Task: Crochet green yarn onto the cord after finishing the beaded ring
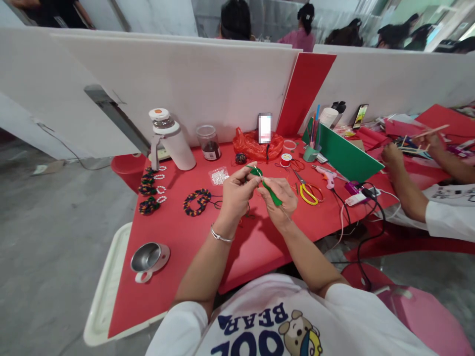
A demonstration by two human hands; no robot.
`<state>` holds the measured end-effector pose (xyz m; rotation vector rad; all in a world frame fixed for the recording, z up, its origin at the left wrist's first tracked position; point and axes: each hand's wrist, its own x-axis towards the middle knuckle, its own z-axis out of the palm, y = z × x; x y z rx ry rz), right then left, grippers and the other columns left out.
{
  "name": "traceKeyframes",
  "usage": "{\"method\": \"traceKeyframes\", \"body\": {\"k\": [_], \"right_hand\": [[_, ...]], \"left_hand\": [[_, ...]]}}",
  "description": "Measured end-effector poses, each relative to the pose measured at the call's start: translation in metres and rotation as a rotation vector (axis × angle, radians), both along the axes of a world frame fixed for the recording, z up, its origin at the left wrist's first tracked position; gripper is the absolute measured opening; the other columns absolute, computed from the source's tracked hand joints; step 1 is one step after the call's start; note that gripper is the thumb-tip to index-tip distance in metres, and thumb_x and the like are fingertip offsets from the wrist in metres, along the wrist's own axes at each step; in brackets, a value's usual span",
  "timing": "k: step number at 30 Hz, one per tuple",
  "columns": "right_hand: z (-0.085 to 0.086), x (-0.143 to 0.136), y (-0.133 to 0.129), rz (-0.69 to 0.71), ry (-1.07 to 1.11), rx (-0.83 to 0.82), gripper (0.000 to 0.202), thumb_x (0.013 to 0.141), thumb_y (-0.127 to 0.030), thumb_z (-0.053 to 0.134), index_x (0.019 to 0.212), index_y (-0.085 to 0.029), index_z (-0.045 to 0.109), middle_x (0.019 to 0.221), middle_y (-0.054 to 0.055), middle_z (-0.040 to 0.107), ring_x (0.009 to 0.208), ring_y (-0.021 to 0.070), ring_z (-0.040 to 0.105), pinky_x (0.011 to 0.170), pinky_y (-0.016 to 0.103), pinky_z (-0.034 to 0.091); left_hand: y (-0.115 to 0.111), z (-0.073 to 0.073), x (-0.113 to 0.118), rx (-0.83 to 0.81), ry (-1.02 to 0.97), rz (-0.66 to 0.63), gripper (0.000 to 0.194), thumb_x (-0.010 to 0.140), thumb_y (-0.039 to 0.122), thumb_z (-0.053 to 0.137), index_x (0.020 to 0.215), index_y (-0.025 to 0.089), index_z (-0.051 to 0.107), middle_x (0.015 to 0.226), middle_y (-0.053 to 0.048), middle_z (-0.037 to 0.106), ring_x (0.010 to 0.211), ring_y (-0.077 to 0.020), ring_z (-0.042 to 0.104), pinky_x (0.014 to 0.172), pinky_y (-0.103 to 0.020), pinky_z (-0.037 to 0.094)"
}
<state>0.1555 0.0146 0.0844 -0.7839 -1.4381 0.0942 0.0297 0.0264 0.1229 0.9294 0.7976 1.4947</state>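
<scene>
Above the middle of the red table, my left hand (236, 192) pinches a small green piece (256, 171), which looks like yarn work. My right hand (279, 201) is closed round the green handle of a crochet hook (272, 193). The hook's thin metal shaft meets the green piece between both hands, and a thin strand trails below my right hand. To the left of my hands lies a multicoloured crocheted loop (197, 202) with dark yarn beside it. A small bag of white beads (218, 176) sits just behind my left hand.
Yellow-handled scissors (308, 194), a glue gun (328, 177) and a power strip (361, 197) with cables lie right. A metal cup (150, 261), a white flask (177, 148) and beaded yarn pieces (149, 205) stand left. A jar (209, 143) is behind. A co-worker's hands (393, 155) work far right.
</scene>
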Motion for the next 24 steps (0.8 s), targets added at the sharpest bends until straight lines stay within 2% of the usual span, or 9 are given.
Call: {"method": "traceKeyframes", "body": {"k": [4, 8, 12, 19, 24], "right_hand": [[0.002, 0.012, 0.005, 0.161, -0.027, -0.036, 0.015, 0.096, -0.034, 0.074, 0.108, -0.031, 0.082, 0.101, 0.004, 0.083, 0.092, 0.0212, 0.078, 0.085, 0.040, 0.066], [0.013, 0.032, 0.011, 0.344, -0.019, -0.093, 0.018, 0.093, -0.026, 0.078, 0.107, -0.036, 0.083, 0.098, 0.000, 0.084, 0.089, 0.0189, 0.078, 0.083, 0.037, 0.065], [0.022, 0.048, 0.015, 0.454, -0.075, -0.133, 0.022, 0.090, -0.023, 0.081, 0.107, -0.035, 0.084, 0.098, 0.001, 0.084, 0.088, 0.0182, 0.078, 0.081, 0.035, 0.064], [0.031, 0.060, 0.016, 0.484, -0.145, -0.173, 0.011, 0.087, -0.033, 0.084, 0.099, -0.032, 0.086, 0.093, 0.003, 0.084, 0.084, 0.0191, 0.078, 0.078, 0.035, 0.064], [0.032, 0.062, 0.014, 0.435, -0.143, -0.215, 0.011, 0.087, -0.040, 0.083, 0.093, -0.031, 0.086, 0.089, 0.003, 0.084, 0.081, 0.0199, 0.077, 0.075, 0.037, 0.063]], "left_hand": [[0.000, 0.010, -0.019, -0.099, -0.054, -0.231, 0.046, 0.055, 0.023, 0.097, 0.097, 0.014, 0.083, 0.057, 0.006, 0.055, 0.040, -0.0008, 0.031, 0.042, -0.020, 0.018], [0.002, 0.013, -0.034, -0.115, -0.008, -0.338, 0.041, 0.057, 0.018, 0.094, 0.096, 0.013, 0.083, 0.058, 0.004, 0.058, 0.040, -0.0005, 0.032, 0.043, -0.020, 0.017], [0.002, 0.012, -0.036, -0.135, 0.018, -0.426, 0.041, 0.058, 0.016, 0.093, 0.098, 0.012, 0.084, 0.054, 0.006, 0.054, 0.040, -0.0002, 0.031, 0.043, -0.020, 0.019], [0.004, 0.010, -0.040, -0.167, 0.069, -0.483, 0.042, 0.059, 0.020, 0.093, 0.100, 0.012, 0.084, 0.057, 0.002, 0.059, 0.039, -0.0001, 0.031, 0.042, -0.020, 0.018], [0.004, 0.010, -0.041, -0.187, 0.077, -0.475, 0.043, 0.057, 0.020, 0.094, 0.098, 0.012, 0.085, 0.060, -0.003, 0.066, 0.039, -0.0003, 0.032, 0.041, -0.020, 0.017]]}}
